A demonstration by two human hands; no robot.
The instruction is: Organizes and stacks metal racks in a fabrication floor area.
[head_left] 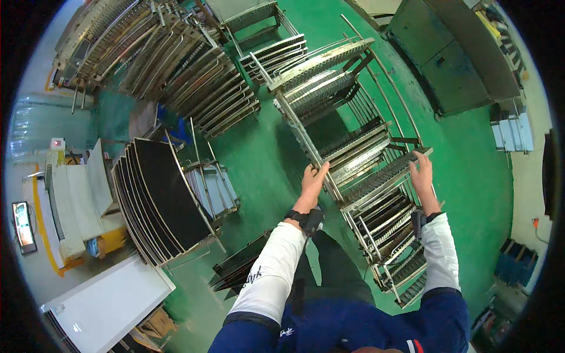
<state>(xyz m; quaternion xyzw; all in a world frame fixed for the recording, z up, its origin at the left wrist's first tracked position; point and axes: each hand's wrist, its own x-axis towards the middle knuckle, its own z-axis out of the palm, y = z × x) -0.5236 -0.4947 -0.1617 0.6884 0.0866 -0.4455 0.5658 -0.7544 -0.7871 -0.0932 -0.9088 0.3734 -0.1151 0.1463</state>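
Observation:
In front of me stands a metal slotted rack [379,178], built of silver tubes and toothed crossbars. My left hand [312,186] is closed at its left side rail, thumb and fingers around the tube. At the opposite side, my right hand [421,176] grips the right end of a toothed crossbar, with the fingertips over its top. Black devices are strapped at both wrists, over white sleeves. More slotted tiers of metalwork [385,226] lie closer to my body, between my forearms; whether they belong to the same rack I cannot tell.
Many similar racks [206,88] crowd the far left. Nearer on the left are a stand of dark panels [170,191] and a white glossy board [112,306]. A large green-grey metal cabinet [441,65] stands at the far right. Green floor [471,194] runs along the rack's right side.

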